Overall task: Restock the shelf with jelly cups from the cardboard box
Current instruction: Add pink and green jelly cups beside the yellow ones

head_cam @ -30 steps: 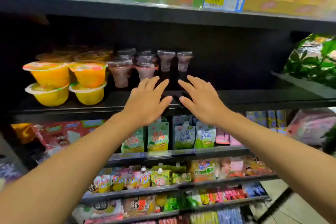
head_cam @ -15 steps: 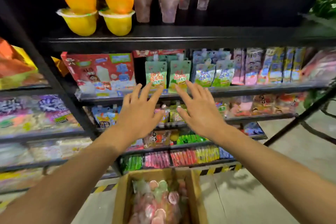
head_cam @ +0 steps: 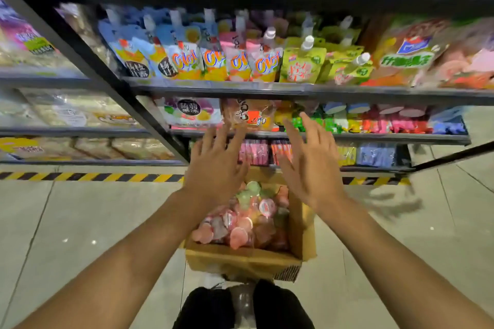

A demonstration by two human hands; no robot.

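We hold our left hand [head_cam: 216,168] and right hand [head_cam: 311,168] above the cardboard box [head_cam: 303,227], fingers spread, gripping nothing. Jelly cups [head_cam: 240,219] fill the box; the shelf [head_cam: 307,89] stands behind it.

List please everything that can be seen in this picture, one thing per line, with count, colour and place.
cardboard box: one, brown, open, on the floor below the hands
jelly cups: many, pink, orange, green, piled inside the box
spout pouches: a row, blue, orange, pink, green, on the upper shelf
snack bags: a few, brown and white, on the shelf below
small packets: many, green, red, pink, blue, on the lower shelves to the right
shelf frame: black, several levels
hazard tape: one strip, yellow and black, on the floor
floor: grey tiles
left hand: one, fingers spread, empty, above the box
right hand: one, fingers spread, empty, above the box
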